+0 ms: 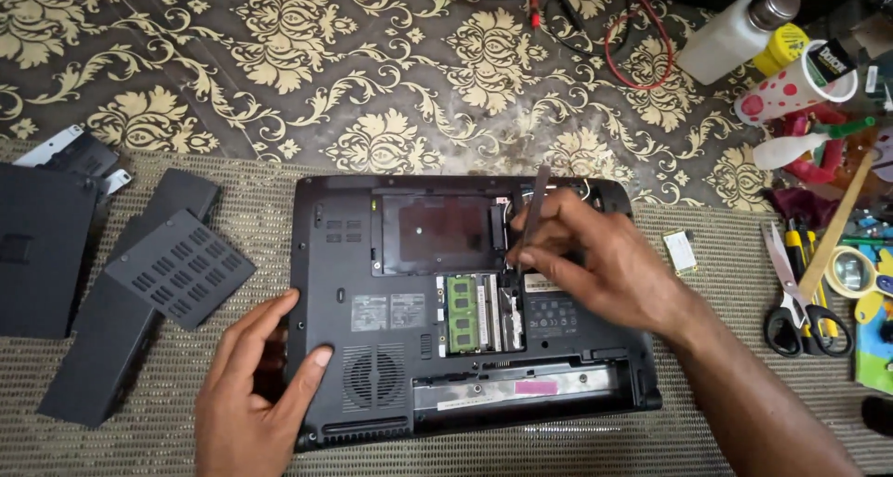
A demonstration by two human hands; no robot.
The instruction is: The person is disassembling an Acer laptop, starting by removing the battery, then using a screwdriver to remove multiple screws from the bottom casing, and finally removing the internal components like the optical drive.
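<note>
Low in the frame, the left hand (256, 384) lies open, palm pressing the upturned laptop (465, 310) at its left edge. The right hand (595, 263) pinches a thin metal tool (532, 218) at centre; a slip could gouge the green memory stick (459, 314). Removed covers (177, 268) lie left, scissors (791, 291) right; loose red wires (642, 40) crowd the upper edge.
</note>
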